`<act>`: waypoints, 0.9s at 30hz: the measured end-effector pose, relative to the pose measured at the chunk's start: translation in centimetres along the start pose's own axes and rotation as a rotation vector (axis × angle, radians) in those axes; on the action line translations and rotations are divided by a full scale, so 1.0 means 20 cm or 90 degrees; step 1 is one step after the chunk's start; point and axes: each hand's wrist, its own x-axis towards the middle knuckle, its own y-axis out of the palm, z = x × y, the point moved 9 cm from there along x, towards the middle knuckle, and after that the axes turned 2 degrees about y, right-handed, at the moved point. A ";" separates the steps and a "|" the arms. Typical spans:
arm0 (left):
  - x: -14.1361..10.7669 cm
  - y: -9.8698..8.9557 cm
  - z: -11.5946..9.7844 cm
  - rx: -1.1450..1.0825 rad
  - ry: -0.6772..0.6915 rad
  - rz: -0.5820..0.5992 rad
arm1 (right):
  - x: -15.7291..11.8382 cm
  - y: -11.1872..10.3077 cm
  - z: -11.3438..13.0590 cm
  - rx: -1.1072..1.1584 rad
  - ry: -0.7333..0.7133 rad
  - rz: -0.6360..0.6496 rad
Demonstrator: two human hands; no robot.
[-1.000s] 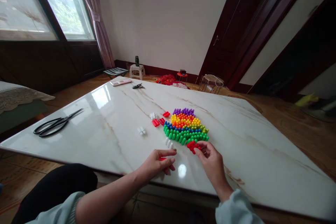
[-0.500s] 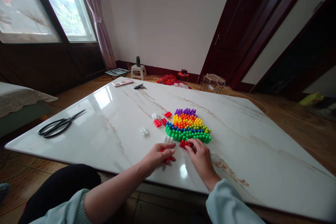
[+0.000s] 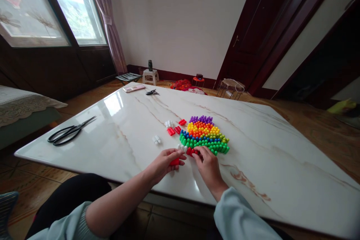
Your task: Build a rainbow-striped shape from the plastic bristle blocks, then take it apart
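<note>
My left hand (image 3: 166,163) is closed with a red bead piece (image 3: 174,161) under its fingers, its thumb and index tip by the white beads (image 3: 182,147). My right hand (image 3: 207,164) pinches a cluster of red beads (image 3: 192,151) right beside those white ones. Against the far side of both hands lies a block of glossy capsule-shaped beads in rows, with green (image 3: 206,145), blue, yellow (image 3: 194,129), orange and purple (image 3: 201,120) bands. To its left are several loose red bead groups (image 3: 171,131) and two white bead groups (image 3: 156,140).
Black-handled scissors (image 3: 67,134) lie at the left of the white marble-patterned table (image 3: 118,135). Near the far edge are a phone (image 3: 134,88) and small dark pliers (image 3: 152,92). Stools (image 3: 150,77) stand on the floor beyond.
My right hand has moved left with the red beads, bringing them next to the white beads by my left hand. The view has shifted slightly.
</note>
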 end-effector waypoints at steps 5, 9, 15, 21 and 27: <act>0.00 -0.02 0.00 -0.148 -0.042 0.005 | 0.00 0.00 -0.01 -0.003 0.000 -0.012; 0.00 0.01 -0.01 -0.234 -0.063 0.073 | 0.00 -0.03 0.01 0.008 -0.007 -0.038; -0.02 0.07 -0.02 -0.280 -0.066 0.157 | -0.02 -0.08 0.15 0.032 -0.059 -0.021; -0.04 0.11 -0.01 -0.238 -0.051 0.177 | -0.08 0.00 0.31 0.042 -0.226 0.053; -0.09 0.19 -0.02 -0.185 -0.047 0.262 | -0.09 0.06 0.30 0.038 -0.222 0.076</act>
